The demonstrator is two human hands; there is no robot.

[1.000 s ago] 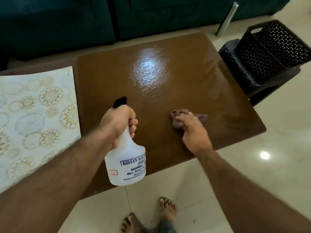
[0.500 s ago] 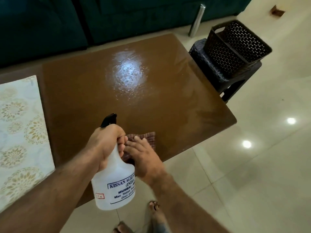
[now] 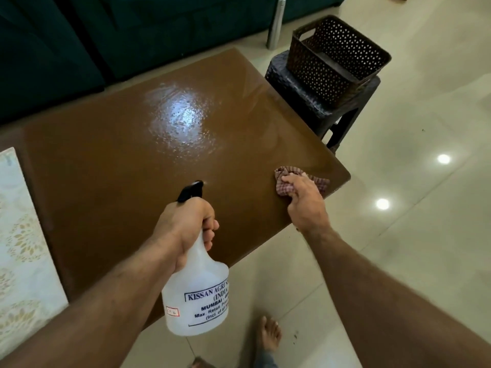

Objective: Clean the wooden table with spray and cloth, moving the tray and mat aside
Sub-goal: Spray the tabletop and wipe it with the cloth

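Bare forearms, bare feet (image 3: 269, 333), blue trouser hem (image 3: 264, 361).

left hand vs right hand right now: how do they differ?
The left hand is wrapped around the spray bottle neck, held up in the air; the right hand presses the cloth flat on the table near its corner. Left fingers curl tight, right ones spread flatter. Both are bare and each holds something.

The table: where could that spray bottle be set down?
Most of the table is bare, between the patterned mat at one end and the cloth under the right hand by the corner. The middle looks wet.
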